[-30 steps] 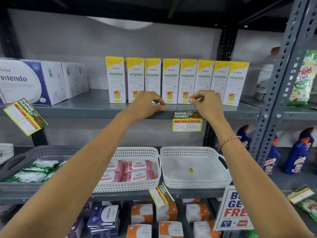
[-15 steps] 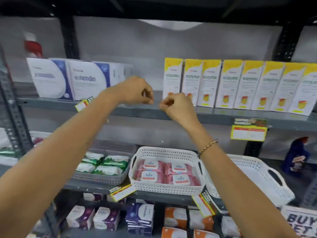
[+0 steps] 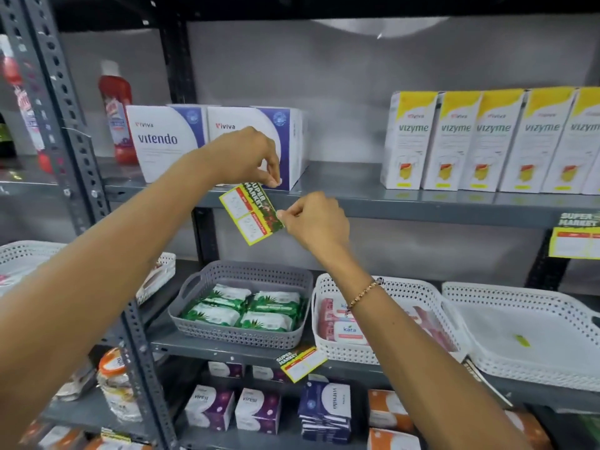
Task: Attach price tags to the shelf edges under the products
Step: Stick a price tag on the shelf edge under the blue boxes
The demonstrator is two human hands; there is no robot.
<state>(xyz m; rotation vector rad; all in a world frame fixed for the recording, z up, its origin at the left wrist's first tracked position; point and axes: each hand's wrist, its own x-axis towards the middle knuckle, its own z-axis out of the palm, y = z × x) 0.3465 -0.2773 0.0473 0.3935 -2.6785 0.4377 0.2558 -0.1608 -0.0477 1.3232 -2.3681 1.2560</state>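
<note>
Head view: your left hand (image 3: pixel 246 157) pinched the top corner of a price tag (image 3: pixel 251 213) against the shelf edge (image 3: pixel 422 212) below the vitendo boxes (image 3: pixel 207 141). Your right hand (image 3: pixel 313 222) pinched the tag's right edge, just beside it and lower. The tag hung tilted, its long axis running down to the right, so levelling it along the edge likely fell to your right hand.

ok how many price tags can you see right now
3. One tag is pinched by both hands under the vitendo boxes, one hangs under the vizyme boxes at the right edge, and one is below the baskets. Others may be hidden.
</note>
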